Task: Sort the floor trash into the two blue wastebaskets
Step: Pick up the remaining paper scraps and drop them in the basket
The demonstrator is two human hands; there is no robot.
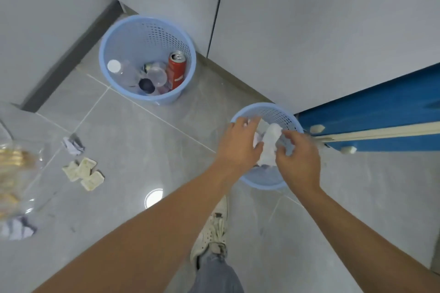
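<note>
Two light-blue perforated wastebaskets stand on the grey tile floor. The far wastebasket (112, 38) holds a red can (176, 70) and clear plastic bottles (133, 74). The near wastebasket (273, 109) lies under my hands. My left hand (238, 144) and my right hand (298, 158) both hover over it, fingers around crumpled white tissue (270, 143) between them. Whether the tissue is still gripped or falling is unclear.
On the floor at left lie a crumpled paper (72, 144), three beige sauce packets (83, 172), a clear plastic bag with yellowish contents (16, 173) and another paper wad (17, 228). A blue panel (371, 114) sits right of the near basket. My white shoe (212, 228) stands below.
</note>
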